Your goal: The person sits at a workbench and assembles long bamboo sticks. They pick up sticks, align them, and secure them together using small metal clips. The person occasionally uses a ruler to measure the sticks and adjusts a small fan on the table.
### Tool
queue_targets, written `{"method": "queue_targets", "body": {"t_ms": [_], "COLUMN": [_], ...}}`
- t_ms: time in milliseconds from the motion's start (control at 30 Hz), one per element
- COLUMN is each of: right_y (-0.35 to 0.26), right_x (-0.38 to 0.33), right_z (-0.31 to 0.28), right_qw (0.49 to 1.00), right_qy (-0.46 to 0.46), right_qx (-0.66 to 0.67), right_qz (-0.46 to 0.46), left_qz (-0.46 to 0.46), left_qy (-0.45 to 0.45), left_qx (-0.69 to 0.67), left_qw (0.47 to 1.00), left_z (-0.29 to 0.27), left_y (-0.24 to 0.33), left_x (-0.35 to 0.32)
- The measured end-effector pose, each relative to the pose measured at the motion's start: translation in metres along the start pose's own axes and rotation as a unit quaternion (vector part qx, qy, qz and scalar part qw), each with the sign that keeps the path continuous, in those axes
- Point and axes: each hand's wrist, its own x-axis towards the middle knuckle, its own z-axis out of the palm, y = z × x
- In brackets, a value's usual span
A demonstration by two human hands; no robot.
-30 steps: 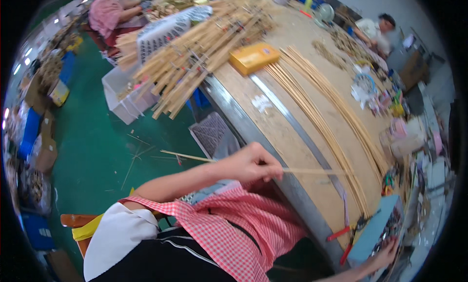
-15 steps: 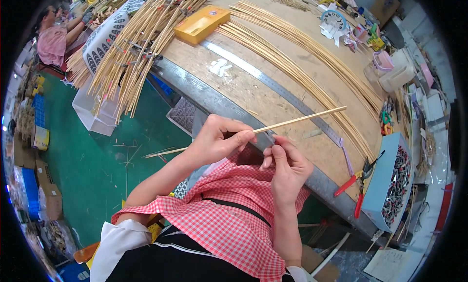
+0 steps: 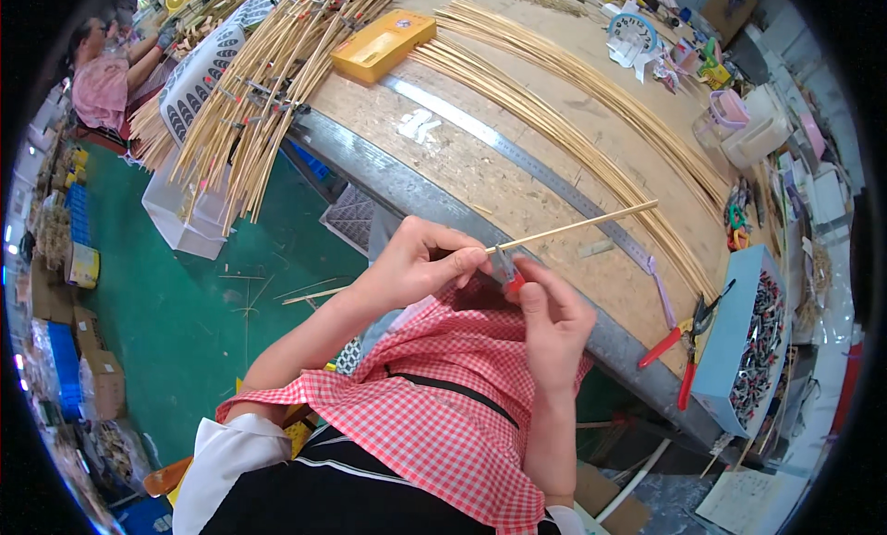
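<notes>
Left hand (image 3: 427, 265) pinches a thin stick (image 3: 582, 227) aimed between two and three o'clock; right hand (image 3: 558, 327), grip nearly closed, holds a red-and-metal clip (image 3: 513, 282).

Green floor (image 3: 185, 350); tan-topped worktable (image 3: 462, 179), grey metal edge (image 3: 356, 154)

Right hand (image 3: 557, 322): gone from box (image 3: 725, 336) 1.0 s ago, now by left hand (image 3: 430, 262)
Clip (image 3: 512, 282): red part now showing, metal end at stick (image 3: 573, 228)
View: swung right since 1.0 s ago
</notes>
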Motion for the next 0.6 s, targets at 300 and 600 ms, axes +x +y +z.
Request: {"method": "queue_targets", "body": {"t_ms": [300, 600], "right_y": [-0.007, -0.02], "right_x": [0.011, 0.016], "right_z": [-0.042, -0.217], "right_qw": [0.997, 0.932], "right_qy": [0.069, 0.286], "right_qx": [0.034, 0.189], "right_qz": [-0.019, -0.114], "left_qz": [-0.038, 0.067], "left_qy": [-0.104, 0.061], "left_qx": [-0.075, 0.392], "left_qw": [0.991, 0.915], "left_z": [0.017, -0.084], "left_y": [-0.001, 0.007], "left_x": [0.0, 0.004]}}
